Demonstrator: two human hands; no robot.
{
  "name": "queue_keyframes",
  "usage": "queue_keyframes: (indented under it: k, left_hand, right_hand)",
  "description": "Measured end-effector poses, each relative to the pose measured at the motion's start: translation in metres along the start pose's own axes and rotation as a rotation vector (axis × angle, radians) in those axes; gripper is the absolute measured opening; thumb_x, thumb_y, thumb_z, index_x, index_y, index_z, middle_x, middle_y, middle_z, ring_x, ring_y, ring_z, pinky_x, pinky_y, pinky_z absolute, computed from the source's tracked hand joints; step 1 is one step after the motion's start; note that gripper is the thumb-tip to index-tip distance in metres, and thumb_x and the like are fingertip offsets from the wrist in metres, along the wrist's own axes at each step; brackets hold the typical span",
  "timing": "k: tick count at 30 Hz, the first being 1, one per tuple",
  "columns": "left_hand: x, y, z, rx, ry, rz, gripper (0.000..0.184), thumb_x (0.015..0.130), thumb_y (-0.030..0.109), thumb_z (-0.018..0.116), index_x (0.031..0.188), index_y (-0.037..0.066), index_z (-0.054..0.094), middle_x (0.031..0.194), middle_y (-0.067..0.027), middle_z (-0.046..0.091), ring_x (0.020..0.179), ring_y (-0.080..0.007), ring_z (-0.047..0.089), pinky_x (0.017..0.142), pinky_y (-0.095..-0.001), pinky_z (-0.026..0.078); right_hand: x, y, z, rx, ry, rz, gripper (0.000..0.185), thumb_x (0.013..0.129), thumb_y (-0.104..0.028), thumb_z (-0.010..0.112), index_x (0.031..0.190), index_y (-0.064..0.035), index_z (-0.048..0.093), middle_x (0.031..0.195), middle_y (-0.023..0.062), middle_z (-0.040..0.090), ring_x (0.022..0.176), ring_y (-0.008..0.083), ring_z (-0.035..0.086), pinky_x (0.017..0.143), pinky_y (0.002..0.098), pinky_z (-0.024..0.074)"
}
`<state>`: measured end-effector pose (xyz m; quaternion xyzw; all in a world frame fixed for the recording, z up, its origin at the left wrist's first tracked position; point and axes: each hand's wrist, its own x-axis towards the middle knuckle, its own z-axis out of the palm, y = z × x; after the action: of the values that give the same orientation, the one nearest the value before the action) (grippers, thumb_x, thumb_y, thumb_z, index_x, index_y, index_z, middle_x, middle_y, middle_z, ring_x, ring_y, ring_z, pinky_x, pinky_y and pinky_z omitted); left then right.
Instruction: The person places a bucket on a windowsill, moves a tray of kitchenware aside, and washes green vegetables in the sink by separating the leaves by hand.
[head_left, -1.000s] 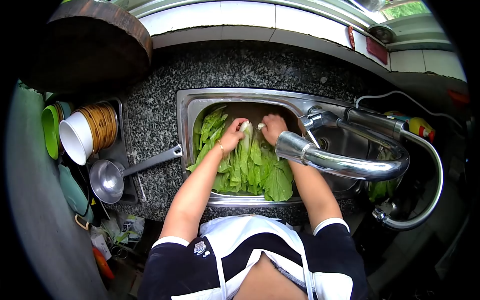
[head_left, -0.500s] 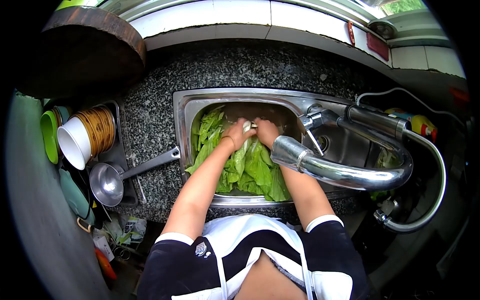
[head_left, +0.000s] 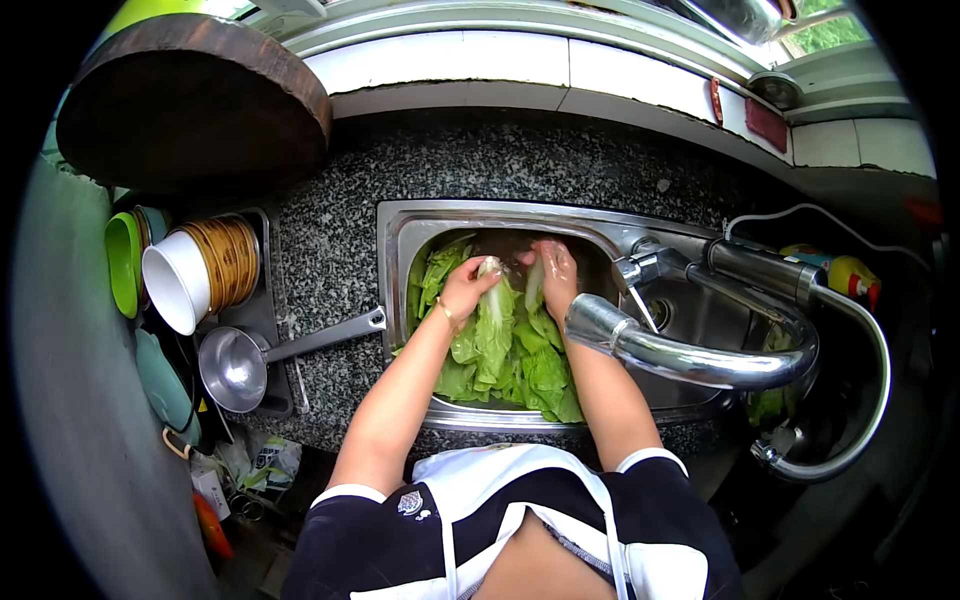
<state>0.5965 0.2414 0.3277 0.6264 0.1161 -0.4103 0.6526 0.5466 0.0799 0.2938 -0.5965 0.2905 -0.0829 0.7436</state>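
Observation:
In the large sink basin (head_left: 400, 222), my left hand (head_left: 463, 291) pinches a lettuce leaf (head_left: 494, 340) by its pale stem, and the green blade hangs down toward me. My right hand (head_left: 557, 272) is closed around the stem end of another lettuce leaf (head_left: 535, 288), partly hidden by the fingers. More lettuce leaves (head_left: 545, 375) lie loose below and between my wrists, with others along the basin's left side. Water shows at the back of the basin.
A curved metal faucet (head_left: 690, 370) arches close to my right forearm. Left of the sink, a metal ladle (head_left: 235, 370) rests with its handle on the rim, near stacked bowls (head_left: 178, 280). A thick round wooden board (head_left: 190, 110) stands at the back left.
My hands have moved apart from near-touching at the stems, each now with its own leaf. The left-hand leaf shows lifted above the others. The whole view has shifted slightly.

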Motion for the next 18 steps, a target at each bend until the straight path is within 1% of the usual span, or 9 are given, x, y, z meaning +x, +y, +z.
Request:
queue_keyframes:
  k: [1, 2, 4, 5, 6, 8, 9, 16, 18]
  left_hand:
    - [-0.006, 0.006, -0.001, -0.022, -0.058, 0.014, 0.026, 0.081, 0.007, 0.059, 0.106, 0.002, 0.051, 0.099, -0.0054, 0.057, 0.090, -0.0103, 0.052, 0.082, -0.0236, 0.041]
    - [-0.017, 0.015, 0.004, -0.026, -0.062, 0.010, 0.026, 0.081, 0.007, 0.059, 0.106, 0.002, 0.051, 0.099, -0.0054, 0.057, 0.090, -0.0103, 0.052, 0.082, -0.0236, 0.041]
    - [-0.040, 0.045, 0.018, -0.104, -0.065, 0.108, 0.031, 0.081, 0.005, 0.058, 0.108, 0.003, 0.045, 0.099, -0.0042, 0.055, 0.090, -0.0110, 0.052, 0.083, -0.0244, 0.041]
    - [-0.048, 0.056, 0.023, -0.080, -0.094, 0.143, 0.033, 0.080, 0.004, 0.058, 0.108, 0.003, 0.041, 0.100, -0.0040, 0.052, 0.093, -0.0114, 0.051, 0.085, -0.0254, 0.040]
    - [-0.053, 0.064, 0.029, -0.083, -0.103, 0.148, 0.033, 0.080, 0.004, 0.058, 0.108, 0.003, 0.041, 0.100, -0.0040, 0.052, 0.093, -0.0114, 0.051, 0.085, -0.0254, 0.040]
    - [-0.061, 0.075, 0.041, -0.055, -0.201, 0.354, 0.033, 0.078, 0.008, 0.063, 0.104, 0.003, 0.044, 0.096, -0.0042, 0.052, 0.090, -0.0108, 0.050, 0.084, -0.0256, 0.041]
    - [-0.062, 0.076, 0.047, 0.008, -0.182, 0.437, 0.031, 0.077, 0.008, 0.064, 0.103, 0.003, 0.046, 0.096, -0.0042, 0.052, 0.090, -0.0113, 0.050, 0.084, -0.0258, 0.040]
    - [-0.076, 0.077, 0.058, 0.167, -0.094, 0.506, 0.027, 0.077, 0.007, 0.062, 0.101, 0.003, 0.048, 0.094, -0.0036, 0.054, 0.088, -0.0124, 0.050, 0.082, -0.0279, 0.041]
    - [-0.077, 0.074, 0.058, 0.229, -0.104, 0.571, 0.026, 0.079, 0.009, 0.059, 0.101, 0.003, 0.048, 0.093, -0.0078, 0.056, 0.086, -0.0165, 0.054, 0.080, -0.0296, 0.043]
  right_hand:
    - [-0.009, -0.024, 0.000, 0.245, -0.134, 0.064, 0.011, 0.085, -0.013, 0.054, 0.094, -0.0070, 0.053, 0.070, 0.0017, 0.054, 0.067, 0.0100, 0.052, 0.064, 0.0252, 0.0440]
    - [-0.022, -0.050, -0.001, 0.240, -0.130, 0.066, 0.011, 0.085, -0.013, 0.054, 0.094, -0.0070, 0.053, 0.070, 0.0017, 0.054, 0.067, 0.0100, 0.052, 0.064, 0.0252, 0.0440]
    - [-0.040, -0.097, -0.003, -0.023, -0.211, 0.095, 0.027, 0.079, -0.016, 0.061, 0.100, -0.0067, 0.047, 0.075, 0.0015, 0.049, 0.071, 0.0118, 0.050, 0.069, 0.0256, 0.0421]
    - [-0.044, -0.106, -0.005, -0.137, -0.277, -0.043, 0.039, 0.074, -0.015, 0.066, 0.106, -0.0074, 0.045, 0.087, 0.0022, 0.050, 0.077, 0.0108, 0.047, 0.074, 0.0244, 0.0404]
    - [-0.049, -0.121, -0.003, 0.039, -0.339, 0.058, 0.042, 0.072, -0.016, 0.068, 0.108, -0.0069, 0.047, 0.096, 0.0024, 0.049, 0.086, 0.0101, 0.046, 0.078, 0.0247, 0.0388]
    - [-0.054, -0.139, -0.003, -0.260, -0.432, -0.054, 0.045, 0.073, -0.019, 0.068, 0.111, -0.0058, 0.048, 0.098, 0.0031, 0.050, 0.091, 0.0112, 0.047, 0.082, 0.0263, 0.0380]
    - [-0.051, -0.138, -0.003, -0.198, -0.500, -0.004, 0.042, 0.075, -0.020, 0.066, 0.111, -0.0052, 0.051, 0.101, 0.0030, 0.050, 0.097, 0.0126, 0.047, 0.086, 0.0281, 0.0372]
    - [-0.051, -0.159, -0.018, -0.820, -0.615, -0.250, 0.034, 0.074, -0.007, 0.060, 0.106, -0.0018, 0.052, 0.095, 0.0118, 0.055, 0.088, 0.0216, 0.054, 0.074, 0.0311, 0.0422]
    - [-0.057, -0.155, -0.016, -0.841, -0.583, -0.356, 0.029, 0.072, -0.004, 0.058, 0.101, -0.0015, 0.052, 0.089, 0.0139, 0.056, 0.082, 0.0259, 0.055, 0.069, 0.0318, 0.0425]
